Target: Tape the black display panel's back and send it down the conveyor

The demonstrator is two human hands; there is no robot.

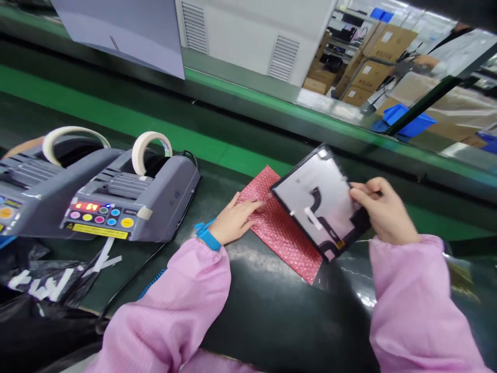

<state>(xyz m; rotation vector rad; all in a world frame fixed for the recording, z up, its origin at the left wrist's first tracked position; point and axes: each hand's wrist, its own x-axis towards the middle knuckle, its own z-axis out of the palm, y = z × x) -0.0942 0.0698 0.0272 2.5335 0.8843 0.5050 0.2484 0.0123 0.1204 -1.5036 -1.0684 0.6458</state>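
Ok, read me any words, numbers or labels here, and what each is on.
Nothing reads clearly.
Red digits on the tape dispenser: blurred.
Its yellow label: too small.
Sticker on the display panel: too small.
White print on the black bag: crumpled, unreadable.
Box labels: too small.

Right hand [382, 210] grips tablet screen panel [320, 202], face down on pink bubble bag [279, 228]; left hand [235, 220] flat on bag, right of tape dispenser [135, 199].

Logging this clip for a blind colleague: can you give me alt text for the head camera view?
The right hand grips the edge of a display panel, back side up, over a red bubble bag, which the left hand presses flat. Two tape dispensers stand to the left on the bench.
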